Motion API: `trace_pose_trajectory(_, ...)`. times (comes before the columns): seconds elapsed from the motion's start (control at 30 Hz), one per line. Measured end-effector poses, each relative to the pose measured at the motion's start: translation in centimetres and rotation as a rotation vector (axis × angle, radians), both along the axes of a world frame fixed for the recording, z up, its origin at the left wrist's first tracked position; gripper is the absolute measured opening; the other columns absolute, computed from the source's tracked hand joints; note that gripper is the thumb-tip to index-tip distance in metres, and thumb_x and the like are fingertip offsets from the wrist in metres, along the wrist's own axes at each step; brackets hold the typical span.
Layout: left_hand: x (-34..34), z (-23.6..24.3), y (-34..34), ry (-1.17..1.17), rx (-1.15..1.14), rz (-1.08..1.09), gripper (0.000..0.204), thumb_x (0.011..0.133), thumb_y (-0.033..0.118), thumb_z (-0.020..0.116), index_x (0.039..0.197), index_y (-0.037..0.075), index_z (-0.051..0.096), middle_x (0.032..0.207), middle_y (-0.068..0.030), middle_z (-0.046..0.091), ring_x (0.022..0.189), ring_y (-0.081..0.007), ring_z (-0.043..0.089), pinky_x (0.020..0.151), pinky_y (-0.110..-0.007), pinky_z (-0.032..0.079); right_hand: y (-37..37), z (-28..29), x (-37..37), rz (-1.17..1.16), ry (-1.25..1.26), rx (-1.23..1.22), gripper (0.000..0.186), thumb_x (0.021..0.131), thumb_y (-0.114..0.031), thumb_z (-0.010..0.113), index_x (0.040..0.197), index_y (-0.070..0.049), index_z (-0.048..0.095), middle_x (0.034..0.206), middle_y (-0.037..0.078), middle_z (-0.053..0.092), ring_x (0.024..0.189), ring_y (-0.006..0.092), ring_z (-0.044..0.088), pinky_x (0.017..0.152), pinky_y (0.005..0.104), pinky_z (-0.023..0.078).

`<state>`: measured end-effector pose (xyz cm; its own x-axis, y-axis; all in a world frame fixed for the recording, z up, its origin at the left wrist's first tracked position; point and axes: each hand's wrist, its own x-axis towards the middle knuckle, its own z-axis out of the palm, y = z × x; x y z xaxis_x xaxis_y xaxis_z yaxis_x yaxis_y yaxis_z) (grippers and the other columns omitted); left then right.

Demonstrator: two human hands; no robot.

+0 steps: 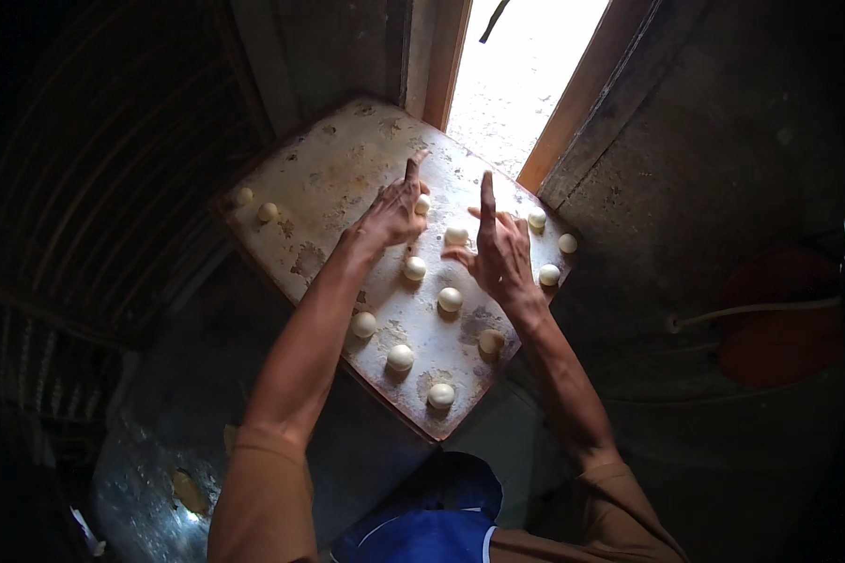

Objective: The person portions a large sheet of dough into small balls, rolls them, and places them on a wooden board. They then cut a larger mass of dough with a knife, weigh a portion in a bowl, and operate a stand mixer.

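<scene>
Several pale, round dough balls lie spread over a worn, pale tabletop (333, 169). Over the table's middle, my left hand (394, 211) has its index finger stretched toward the far side. One dough ball (422, 204) shows against its inner side, partly covered by the fingers; whether they press on it I cannot tell. My right hand (503, 249) is spread, index finger pointing away and thumb reaching left. Just beside that thumb rests another dough ball (456, 236). Closer to me are a dough ball (450, 299) and more around it, apart from both hands.
Two smaller balls (268, 212) sit near the left edge. A bright doorway with a wooden frame (563, 98) adjoins the table's far right side. Dark walls stand around, with a red round object (770, 319) at right. My blue-clothed lap (422, 535) is below the near corner.
</scene>
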<state>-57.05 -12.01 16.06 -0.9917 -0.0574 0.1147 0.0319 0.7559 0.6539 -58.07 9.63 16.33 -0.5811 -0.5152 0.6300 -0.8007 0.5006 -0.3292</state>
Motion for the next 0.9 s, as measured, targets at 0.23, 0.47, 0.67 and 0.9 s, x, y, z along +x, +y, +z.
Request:
trace_pose_trajectory(0.23,28.7,1.3,-2.6,0.546,0.119,0.533,0.066,0.088,0.004,0.067,0.149,0.006,0.043,0.143,-0.0163,0.055,0.135,-0.0279,0.051,0.113,-0.042,0.039,2.2,2.8,13.3,0.286,-0.135,-0.193,0.099,0.075,-0.022,0.092,0.152,0.001,0.033,0.106,0.013,0.071,0.091,0.0255,0.065,0.089,0.0419,0.045)
trace_pose_trajectory(0.47,59.6,-13.4,4.9,0.019,0.19,1.585,0.035,0.09,0.014,0.074,0.12,0.001,0.062,0.117,-0.0153,0.066,0.112,-0.0261,0.063,0.096,-0.041,0.05,1.6,-3.5,29.6,0.841,-0.79,-0.016,0.056,0.083,-0.02,0.086,0.126,0.0,0.058,0.093,0.011,0.068,0.083,0.024,0.064,0.076,0.0371,0.052)
trace_pose_trajectory(0.67,55.7,-17.2,10.3,0.014,-0.155,1.515,0.037,0.085,0.012,0.078,0.118,0.002,0.064,0.107,-0.0196,0.065,0.102,-0.0372,0.063,0.088,-0.045,0.051,-4.5,-10.8,39.6,0.883,-1.407,0.356,0.041,0.105,-0.035,0.057,0.121,0.003,0.064,0.103,0.016,0.071,0.091,0.0266,0.065,0.084,0.0386,0.052)
trace_pose_trajectory(0.9,57.1,-12.7,14.5,0.219,0.149,1.373,0.027,0.088,-0.002,0.067,0.114,0.001,0.062,0.109,-0.0188,0.067,0.097,-0.0358,0.069,0.083,-0.039,0.057,-10.9,-15.4,45.4,0.787,-1.986,0.614,0.047,0.11,-0.037,0.046,0.117,0.006,0.065,0.097,0.009,0.069,0.089,0.0193,0.062,0.081,0.0363,0.051)
